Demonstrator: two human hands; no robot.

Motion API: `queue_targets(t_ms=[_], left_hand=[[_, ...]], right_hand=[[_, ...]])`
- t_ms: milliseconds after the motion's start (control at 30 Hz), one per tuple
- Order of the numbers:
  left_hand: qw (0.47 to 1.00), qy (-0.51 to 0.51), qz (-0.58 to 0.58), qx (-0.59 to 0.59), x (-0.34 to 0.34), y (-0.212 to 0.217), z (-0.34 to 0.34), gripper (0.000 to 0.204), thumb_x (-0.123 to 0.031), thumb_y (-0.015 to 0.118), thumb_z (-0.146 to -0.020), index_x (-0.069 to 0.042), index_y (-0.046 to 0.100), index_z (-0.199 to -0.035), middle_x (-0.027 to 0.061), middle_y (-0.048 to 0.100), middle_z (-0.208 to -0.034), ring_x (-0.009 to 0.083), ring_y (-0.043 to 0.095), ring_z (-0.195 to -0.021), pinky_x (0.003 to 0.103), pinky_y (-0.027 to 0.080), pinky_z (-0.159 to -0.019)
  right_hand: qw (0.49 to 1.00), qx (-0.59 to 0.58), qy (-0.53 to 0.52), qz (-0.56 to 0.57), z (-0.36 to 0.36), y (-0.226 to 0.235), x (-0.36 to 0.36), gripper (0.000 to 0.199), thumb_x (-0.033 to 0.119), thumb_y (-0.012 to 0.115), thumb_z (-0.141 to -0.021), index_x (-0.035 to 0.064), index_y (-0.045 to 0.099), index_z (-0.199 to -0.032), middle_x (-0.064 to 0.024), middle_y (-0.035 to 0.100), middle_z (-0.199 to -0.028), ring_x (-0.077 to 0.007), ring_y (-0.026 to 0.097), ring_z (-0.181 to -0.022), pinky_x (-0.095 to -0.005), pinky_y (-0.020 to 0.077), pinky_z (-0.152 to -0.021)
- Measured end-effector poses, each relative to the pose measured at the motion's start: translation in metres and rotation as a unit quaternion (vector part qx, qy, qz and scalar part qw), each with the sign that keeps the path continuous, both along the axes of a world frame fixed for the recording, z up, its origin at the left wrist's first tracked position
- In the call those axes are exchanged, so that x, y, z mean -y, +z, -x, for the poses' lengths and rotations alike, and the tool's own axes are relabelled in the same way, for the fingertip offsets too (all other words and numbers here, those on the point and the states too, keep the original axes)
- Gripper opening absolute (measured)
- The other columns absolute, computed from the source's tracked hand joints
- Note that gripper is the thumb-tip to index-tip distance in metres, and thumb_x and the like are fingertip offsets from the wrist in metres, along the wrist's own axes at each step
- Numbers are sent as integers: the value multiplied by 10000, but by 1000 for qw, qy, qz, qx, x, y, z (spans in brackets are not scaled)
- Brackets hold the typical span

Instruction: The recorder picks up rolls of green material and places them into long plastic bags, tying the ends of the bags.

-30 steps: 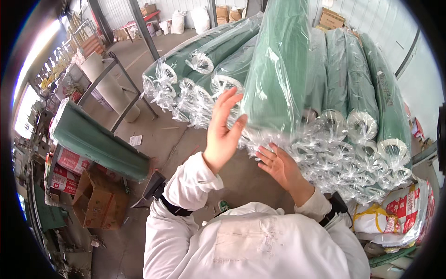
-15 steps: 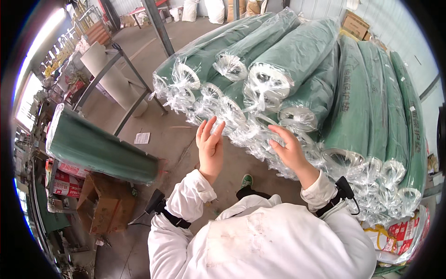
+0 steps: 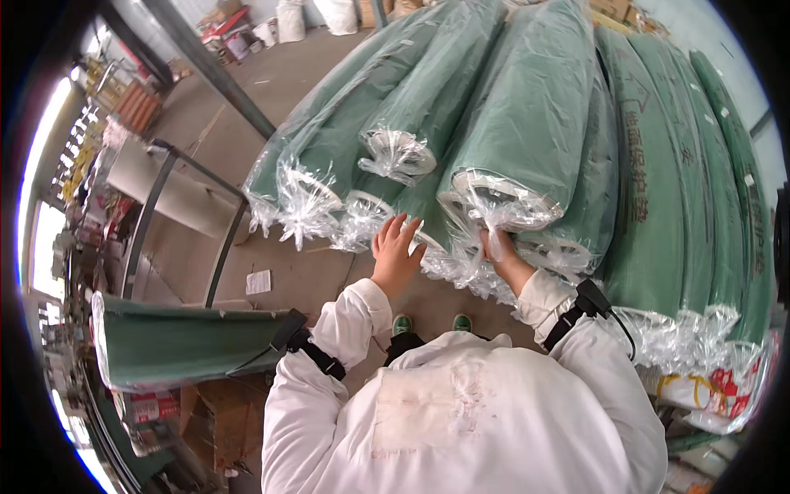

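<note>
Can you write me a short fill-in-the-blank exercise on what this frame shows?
1. Both hands reach into a stack of rolls whose colour is ____.
2. Each roll is wrapped in clear ____.
3. The left hand has its fingers spread ____, gripping nothing.
4. The right hand is partly hidden behind the bunched ____ at a roll's end.

Missing words: green; plastic; open; plastic

Warehouse: stacked plastic-wrapped green rolls (image 3: pixel 527 123), concrete floor (image 3: pixel 280 90), cardboard boxes (image 3: pixel 222 412)

Right hand (image 3: pixel 499 249) fingertips hidden among crinkled plastic wrap (image 3: pixel 469 262) below a green roll (image 3: pixel 527 123).
</note>
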State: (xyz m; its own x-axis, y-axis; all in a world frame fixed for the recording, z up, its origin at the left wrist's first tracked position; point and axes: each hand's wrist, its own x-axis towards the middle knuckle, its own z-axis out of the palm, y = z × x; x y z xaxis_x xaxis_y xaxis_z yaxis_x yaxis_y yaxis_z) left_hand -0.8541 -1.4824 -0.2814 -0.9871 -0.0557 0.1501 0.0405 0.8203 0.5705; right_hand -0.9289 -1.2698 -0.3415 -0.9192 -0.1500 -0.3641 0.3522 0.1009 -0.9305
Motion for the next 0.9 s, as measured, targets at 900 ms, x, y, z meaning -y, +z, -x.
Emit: queue_targets(t_ms=[900], left_hand=[[927, -307, 192, -98, -11, -6, 101, 859, -379, 671, -675, -2, 237, -1314, 128, 169, -1414, 287, 228, -1285, 470, 300, -966]], right_hand=[[799, -377, -247, -398, -76, 119, -72, 94, 66, 601, -749, -3, 609, -813, -123, 614, -884, -268, 587, -824, -323, 461, -699]])
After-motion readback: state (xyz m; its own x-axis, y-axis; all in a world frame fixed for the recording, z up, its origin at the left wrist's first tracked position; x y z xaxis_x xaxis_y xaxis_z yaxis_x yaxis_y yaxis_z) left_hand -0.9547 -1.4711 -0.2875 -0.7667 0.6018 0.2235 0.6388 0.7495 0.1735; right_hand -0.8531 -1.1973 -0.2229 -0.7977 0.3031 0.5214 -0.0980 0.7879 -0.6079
